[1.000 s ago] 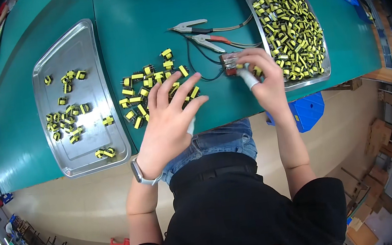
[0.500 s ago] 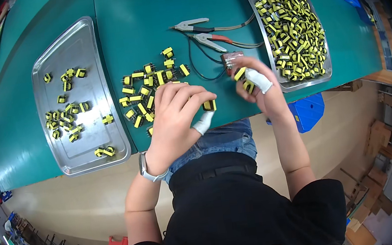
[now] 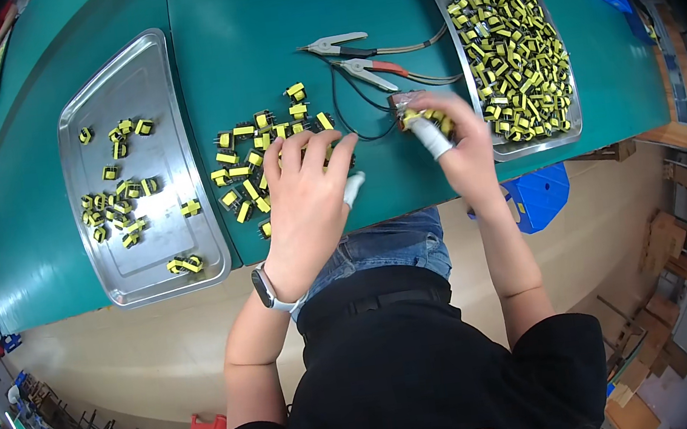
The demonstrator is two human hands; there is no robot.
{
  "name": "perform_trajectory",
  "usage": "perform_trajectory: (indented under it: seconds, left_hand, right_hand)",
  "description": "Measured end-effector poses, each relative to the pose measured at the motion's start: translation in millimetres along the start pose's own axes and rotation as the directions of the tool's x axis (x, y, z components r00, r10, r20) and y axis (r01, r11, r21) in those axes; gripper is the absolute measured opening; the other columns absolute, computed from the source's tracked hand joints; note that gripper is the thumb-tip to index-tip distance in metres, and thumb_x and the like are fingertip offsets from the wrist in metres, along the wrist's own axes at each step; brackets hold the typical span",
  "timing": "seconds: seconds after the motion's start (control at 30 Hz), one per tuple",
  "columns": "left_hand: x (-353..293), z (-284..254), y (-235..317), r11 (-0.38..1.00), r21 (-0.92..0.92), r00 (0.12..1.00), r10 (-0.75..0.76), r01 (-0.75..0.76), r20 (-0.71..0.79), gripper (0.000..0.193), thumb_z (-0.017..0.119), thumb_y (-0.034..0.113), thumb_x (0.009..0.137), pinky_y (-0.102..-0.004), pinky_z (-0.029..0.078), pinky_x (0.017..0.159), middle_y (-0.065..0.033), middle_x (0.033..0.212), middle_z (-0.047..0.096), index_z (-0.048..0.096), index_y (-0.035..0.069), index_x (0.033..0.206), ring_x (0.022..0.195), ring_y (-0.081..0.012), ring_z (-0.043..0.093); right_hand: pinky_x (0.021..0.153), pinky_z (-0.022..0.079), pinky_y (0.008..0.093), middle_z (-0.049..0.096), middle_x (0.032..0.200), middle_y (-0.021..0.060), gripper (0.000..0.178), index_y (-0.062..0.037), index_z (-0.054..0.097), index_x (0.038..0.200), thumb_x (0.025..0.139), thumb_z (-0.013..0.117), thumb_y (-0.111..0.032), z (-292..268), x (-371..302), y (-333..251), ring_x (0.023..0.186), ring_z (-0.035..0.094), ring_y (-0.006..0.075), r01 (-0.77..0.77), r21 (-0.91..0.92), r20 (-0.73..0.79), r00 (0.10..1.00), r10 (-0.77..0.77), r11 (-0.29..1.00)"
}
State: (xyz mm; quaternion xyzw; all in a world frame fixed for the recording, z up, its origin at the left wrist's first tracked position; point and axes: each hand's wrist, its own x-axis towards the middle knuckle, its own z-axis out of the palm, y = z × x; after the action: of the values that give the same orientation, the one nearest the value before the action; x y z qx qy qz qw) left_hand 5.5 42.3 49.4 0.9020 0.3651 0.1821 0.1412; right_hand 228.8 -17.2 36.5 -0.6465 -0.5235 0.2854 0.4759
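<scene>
My left hand (image 3: 307, 197) is spread over the right side of a loose pile of small yellow-and-black transformers (image 3: 250, 190) on the green bench. Its fingers are apart, with no transformer visible in them; what lies under the palm is hidden. A white cover wraps its thumb. My right hand (image 3: 469, 147) closes on a transformer (image 3: 411, 118) and brings it against a small reddish-brown block (image 3: 403, 100) with leads attached. More yellow shows among its curled fingers, partly hidden. That thumb also has a white cover.
A metal tray (image 3: 146, 76) at left carries scattered transformers. Another tray (image 3: 478, 125) at right is heaped with them. Two clip leads, one grey-black (image 3: 336, 46) and one red-handled (image 3: 369, 70), lie beyond the block. A blue stool (image 3: 543, 194) stands below the bench edge.
My left hand has moved back onto the pile; the transformer at its fingertips no longer shows. My right hand has moved slightly up and left, bringing its transformer to the block.
</scene>
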Motion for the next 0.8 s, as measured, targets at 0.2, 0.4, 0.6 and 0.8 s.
perform_trajectory:
  seconds: [0.2,0.4,0.6,0.8]
  left_hand:
    - [-3,9,-5,0.999,0.033,1.0,0.0,-0.001,0.021,0.047,0.07,-0.006,0.076,-0.0517,0.036,0.112,-0.0035,0.12,0.067,0.069,0.011,0.119,0.121,-0.0289,0.057]
    - [4,4,-4,0.998,-0.056,0.998,-0.028,0.025,-0.048,0.037,0.079,0.004,0.077,-0.0477,0.038,0.108,-0.0022,0.109,0.071,0.072,0.011,0.113,0.114,-0.0264,0.059]
    - [5,-3,-1,0.96,-0.281,0.985,-0.045,-0.004,-0.169,0.035,0.082,0.011,0.079,-0.0465,0.042,0.104,-0.003,0.108,0.071,0.072,0.011,0.113,0.108,-0.0263,0.062]
    - [7,-12,7,0.882,-0.468,0.979,-0.041,-0.059,-0.199,0.036,0.089,0.009,0.076,-0.0407,0.051,0.094,-0.0067,0.109,0.074,0.072,0.007,0.108,0.105,-0.0287,0.067]
  right_hand:
    - [0.096,0.053,0.0355,0.072,0.116,0.0127,0.023,0.0006,0.07,0.104,0.084,0.069,0.011,-16,5,19,0.11,0.07,0.0289,0.134,-0.251,-0.045,0.988,-0.15,0.959]
    - [0.092,0.055,0.035,0.072,0.116,0.0112,0.022,-0.0001,0.07,0.101,0.083,0.067,0.013,-16,-1,23,0.11,0.07,0.0283,0.107,-0.244,-0.072,0.989,-0.128,0.964]
    - [0.093,0.054,0.0346,0.072,0.115,0.0113,0.023,0.0008,0.069,0.099,0.081,0.066,0.016,-20,0,24,0.11,0.07,0.0278,0.089,-0.216,-0.051,0.993,-0.102,0.972]
    - [0.051,0.036,0.0226,0.063,0.102,0.0056,0.025,-0.006,0.063,0.123,0.109,0.054,-0.024,-14,-7,6,0.069,0.052,0.0105,-0.365,0.613,0.128,0.921,0.367,0.701]
